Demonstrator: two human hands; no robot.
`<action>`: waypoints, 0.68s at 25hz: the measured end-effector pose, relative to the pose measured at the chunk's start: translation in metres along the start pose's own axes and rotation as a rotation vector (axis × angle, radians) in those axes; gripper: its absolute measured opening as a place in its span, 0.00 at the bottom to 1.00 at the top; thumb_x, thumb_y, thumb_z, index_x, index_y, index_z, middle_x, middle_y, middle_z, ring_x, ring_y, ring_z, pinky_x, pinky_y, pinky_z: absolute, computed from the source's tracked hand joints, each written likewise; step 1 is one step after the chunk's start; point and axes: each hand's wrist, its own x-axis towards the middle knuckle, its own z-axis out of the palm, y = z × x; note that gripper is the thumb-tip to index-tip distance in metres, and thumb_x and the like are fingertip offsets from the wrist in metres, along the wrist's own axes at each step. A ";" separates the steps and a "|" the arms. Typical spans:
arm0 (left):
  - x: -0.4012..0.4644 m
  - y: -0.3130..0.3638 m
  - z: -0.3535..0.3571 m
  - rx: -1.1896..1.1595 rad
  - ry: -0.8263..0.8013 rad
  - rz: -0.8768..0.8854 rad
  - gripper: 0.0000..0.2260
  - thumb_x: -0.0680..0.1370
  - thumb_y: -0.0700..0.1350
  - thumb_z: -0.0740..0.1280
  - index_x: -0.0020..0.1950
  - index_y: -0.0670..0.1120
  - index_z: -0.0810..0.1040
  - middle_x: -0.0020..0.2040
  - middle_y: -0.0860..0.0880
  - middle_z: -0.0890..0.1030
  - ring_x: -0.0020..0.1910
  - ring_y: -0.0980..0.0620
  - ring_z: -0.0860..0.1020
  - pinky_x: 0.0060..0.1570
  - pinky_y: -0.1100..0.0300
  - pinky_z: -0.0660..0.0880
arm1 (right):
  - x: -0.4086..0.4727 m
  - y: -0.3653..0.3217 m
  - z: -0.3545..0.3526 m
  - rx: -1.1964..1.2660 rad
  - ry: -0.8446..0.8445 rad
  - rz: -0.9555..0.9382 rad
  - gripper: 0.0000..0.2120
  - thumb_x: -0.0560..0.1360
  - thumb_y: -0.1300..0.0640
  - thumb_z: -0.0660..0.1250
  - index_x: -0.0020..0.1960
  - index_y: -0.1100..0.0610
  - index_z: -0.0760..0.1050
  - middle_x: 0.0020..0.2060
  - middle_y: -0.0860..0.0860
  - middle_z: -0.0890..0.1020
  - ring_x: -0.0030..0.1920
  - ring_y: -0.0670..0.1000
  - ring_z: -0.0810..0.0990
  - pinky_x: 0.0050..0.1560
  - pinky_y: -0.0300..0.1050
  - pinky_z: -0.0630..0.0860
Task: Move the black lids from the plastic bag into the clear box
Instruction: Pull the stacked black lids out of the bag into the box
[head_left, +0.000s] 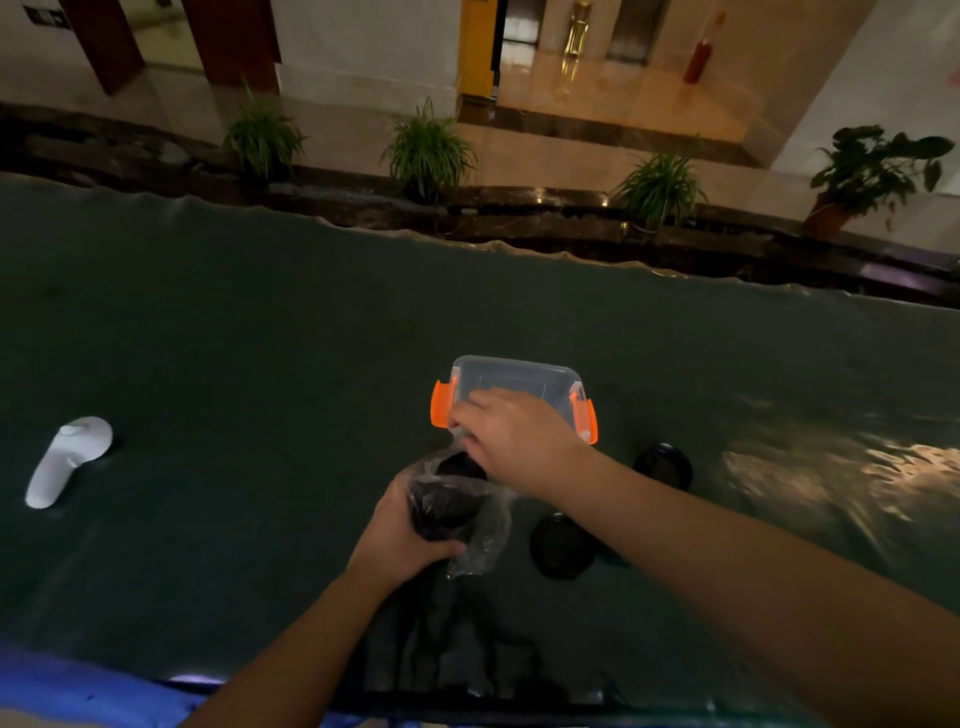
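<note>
My left hand (402, 535) grips a crinkled clear plastic bag (483, 525) with a stack of black lids (444, 506) inside it. My right hand (511, 434) is at the bag's open top, fingers pinched on the plastic near the topmost lid (460, 465). Just behind my right hand stands the clear box (514, 376) with orange latches (442, 402), partly hidden by my fingers. Two more black lids lie on the table to the right of the bag: one (561, 545) close under my right forearm, the other (665, 465) farther right.
The table (260, 338) is covered in dark green cloth. A white handheld controller (67, 457) lies at the far left. Beyond the table's far edge are several potted plants (428, 150) on a polished floor. A blue strip (78, 691) runs along the near edge.
</note>
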 end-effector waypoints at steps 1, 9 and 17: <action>0.003 -0.003 0.006 -0.022 0.022 0.004 0.50 0.52 0.54 0.86 0.68 0.67 0.64 0.66 0.58 0.75 0.67 0.60 0.73 0.68 0.58 0.70 | -0.003 -0.001 0.001 -0.013 0.000 0.004 0.07 0.76 0.60 0.70 0.54 0.57 0.77 0.47 0.54 0.81 0.46 0.55 0.79 0.42 0.50 0.75; 0.016 -0.012 0.028 -0.065 0.032 -0.046 0.46 0.53 0.54 0.84 0.63 0.75 0.62 0.59 0.63 0.78 0.60 0.67 0.76 0.52 0.67 0.73 | -0.022 0.004 0.016 -0.002 -0.376 0.107 0.11 0.82 0.51 0.63 0.59 0.54 0.79 0.55 0.53 0.82 0.55 0.54 0.80 0.56 0.53 0.77; 0.018 0.021 -0.009 0.201 -0.048 0.075 0.50 0.54 0.54 0.80 0.74 0.58 0.64 0.67 0.53 0.73 0.65 0.49 0.73 0.65 0.44 0.73 | -0.037 0.021 0.034 0.184 -0.326 0.080 0.32 0.78 0.44 0.68 0.78 0.49 0.62 0.70 0.53 0.76 0.64 0.55 0.78 0.63 0.53 0.75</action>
